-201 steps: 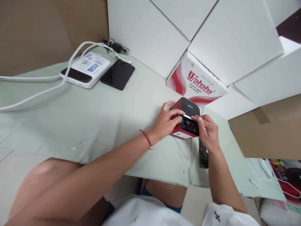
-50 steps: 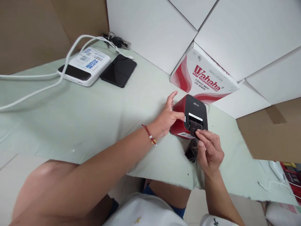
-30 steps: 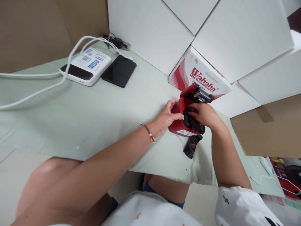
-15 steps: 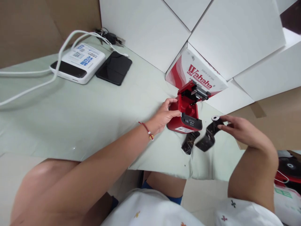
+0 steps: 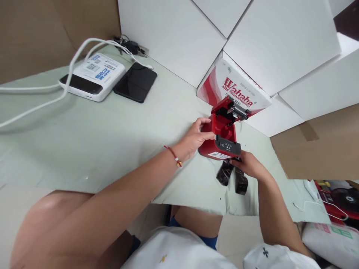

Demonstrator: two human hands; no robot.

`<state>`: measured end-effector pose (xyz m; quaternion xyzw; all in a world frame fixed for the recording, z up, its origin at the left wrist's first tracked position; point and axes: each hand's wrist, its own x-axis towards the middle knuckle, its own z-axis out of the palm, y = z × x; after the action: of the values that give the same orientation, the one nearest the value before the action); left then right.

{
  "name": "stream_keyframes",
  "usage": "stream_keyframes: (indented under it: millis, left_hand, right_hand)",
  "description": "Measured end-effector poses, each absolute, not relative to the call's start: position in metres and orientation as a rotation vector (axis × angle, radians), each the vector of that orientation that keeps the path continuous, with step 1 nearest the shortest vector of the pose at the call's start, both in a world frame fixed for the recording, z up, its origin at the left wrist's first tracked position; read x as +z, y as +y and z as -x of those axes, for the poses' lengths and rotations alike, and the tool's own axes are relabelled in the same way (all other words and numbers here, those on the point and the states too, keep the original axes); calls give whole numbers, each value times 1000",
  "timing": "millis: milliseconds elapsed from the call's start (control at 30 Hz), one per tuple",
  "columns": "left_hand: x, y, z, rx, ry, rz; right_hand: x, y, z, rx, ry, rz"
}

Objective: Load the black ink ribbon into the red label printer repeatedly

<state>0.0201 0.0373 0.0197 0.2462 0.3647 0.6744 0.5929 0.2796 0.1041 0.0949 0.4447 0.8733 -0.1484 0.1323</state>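
Note:
A small red label printer (image 5: 210,150) with a dark front panel stands on the table, its lid (image 5: 221,104) tipped up and its bay bare inside. My left hand (image 5: 198,136) grips the printer's left side, thumb on the top edge and fingers along the back. By the front right corner, my right hand (image 5: 249,163) is closed on a roll of black labels, mostly hidden by fingers and printer. A loose black strip (image 5: 241,182) hangs from that spot onto the table. Left of it lies another crumpled black strip (image 5: 224,173), partly under the printer's front edge.
A Wahaha carton (image 5: 230,82) stands behind the printer, before stacked white boxes (image 5: 280,45). At the left lie a white device (image 5: 103,74) with cables, a black phone (image 5: 136,82) and keys (image 5: 131,45). A brown carton (image 5: 319,145) stands at the right.
My right hand has moved left and down with the black label roll, from right of the printer to its front right corner. My left hand and the printer have stayed in place.

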Motion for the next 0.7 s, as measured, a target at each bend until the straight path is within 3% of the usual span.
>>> stream_keyframes:
  millis: [100, 233, 467, 700]
  left_hand:
    - [20, 37, -20, 1553, 837, -562]
    - [23, 35, -20, 1556, 832, -559]
    - [22, 36, -20, 1564, 857, -591]
    - [23, 37, -18, 1554, 917, -609]
  right_hand:
    - [139, 96, -283, -739, 2449, -1069]
    - [190, 95, -274, -844, 2602, -1060]
    - [154, 129, -189, -247, 2753, -1217]
    - [129, 159, -147, 2, 2493, -1044]
